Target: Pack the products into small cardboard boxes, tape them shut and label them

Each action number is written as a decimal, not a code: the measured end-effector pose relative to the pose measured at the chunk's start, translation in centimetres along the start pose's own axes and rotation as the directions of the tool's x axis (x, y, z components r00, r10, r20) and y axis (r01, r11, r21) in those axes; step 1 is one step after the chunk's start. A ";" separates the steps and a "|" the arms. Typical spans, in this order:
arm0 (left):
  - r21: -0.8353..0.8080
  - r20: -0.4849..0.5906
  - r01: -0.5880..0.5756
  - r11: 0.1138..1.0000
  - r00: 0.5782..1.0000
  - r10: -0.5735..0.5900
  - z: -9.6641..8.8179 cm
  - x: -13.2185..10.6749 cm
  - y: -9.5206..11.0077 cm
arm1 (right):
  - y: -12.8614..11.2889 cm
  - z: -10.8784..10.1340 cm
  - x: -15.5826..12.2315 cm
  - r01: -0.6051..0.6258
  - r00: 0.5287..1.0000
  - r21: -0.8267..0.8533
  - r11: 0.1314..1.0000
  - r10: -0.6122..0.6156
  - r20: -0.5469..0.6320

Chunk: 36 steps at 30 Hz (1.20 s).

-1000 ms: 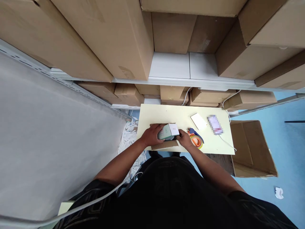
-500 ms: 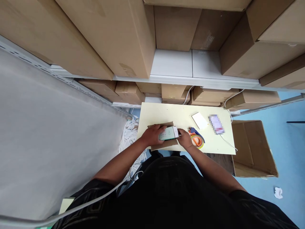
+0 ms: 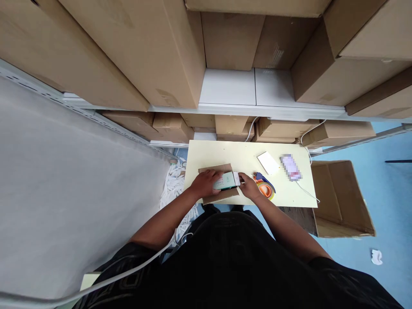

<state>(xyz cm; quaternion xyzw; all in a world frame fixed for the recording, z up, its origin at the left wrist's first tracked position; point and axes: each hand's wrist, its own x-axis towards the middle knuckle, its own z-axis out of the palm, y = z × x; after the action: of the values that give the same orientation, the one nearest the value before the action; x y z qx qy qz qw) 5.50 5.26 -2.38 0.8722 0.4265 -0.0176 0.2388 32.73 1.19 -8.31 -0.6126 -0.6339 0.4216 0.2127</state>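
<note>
A small pale green and white carton (image 3: pixel 226 180) lies over an open brown cardboard box (image 3: pixel 222 196) near the table's front edge. My left hand (image 3: pixel 206 183) is closed around the carton's left end, thumb and fingers on its sides. At the right end a white end flap (image 3: pixel 237 178) stands out. My right hand (image 3: pixel 248 186) has its fingers bent together at that flap; whether it grips the flap or something small is hidden. Just right of it lies a tape dispenser (image 3: pixel 265 189) with orange and blue parts and a yellow roll.
On the cream table (image 3: pixel 225 151) are a white flat box (image 3: pixel 268 163) and a phone (image 3: pixel 290 167) with a cable. A large open cardboard box (image 3: pixel 344 201) stands to the right. Shelves with brown cartons (image 3: pixel 231 38) overhang the back; paper scraps (image 3: pixel 174 184) lie at left.
The view has shifted slightly. The white end flap shows a little more open at the carton's right end, with my right hand still beside it. My left hand keeps its hold.
</note>
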 end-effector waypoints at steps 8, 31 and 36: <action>-0.020 -0.097 -0.010 1.000 0.995 0.008 2.4 -1.7 0.0 | -0.6 -2.1 -0.5 0.276 0.956 -0.225 0.934 -0.242 0.169; -0.164 -0.195 0.142 0.976 0.965 -0.173 4.5 -5.4 -0.5 | -7.9 -0.2 -2.8 0.246 0.963 -0.399 0.883 -0.175 0.205; -0.227 -0.191 0.061 0.972 0.976 -0.105 4.4 -6.1 -1.6 | -8.2 1.6 -1.3 0.318 0.938 -0.464 0.827 -0.204 0.279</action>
<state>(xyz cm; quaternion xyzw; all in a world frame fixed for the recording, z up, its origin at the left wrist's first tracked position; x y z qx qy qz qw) 1.21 -0.28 -5.46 0.8191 0.4840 0.1081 0.2883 26.74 0.37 -2.32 -0.5037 -0.8189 0.2734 0.0312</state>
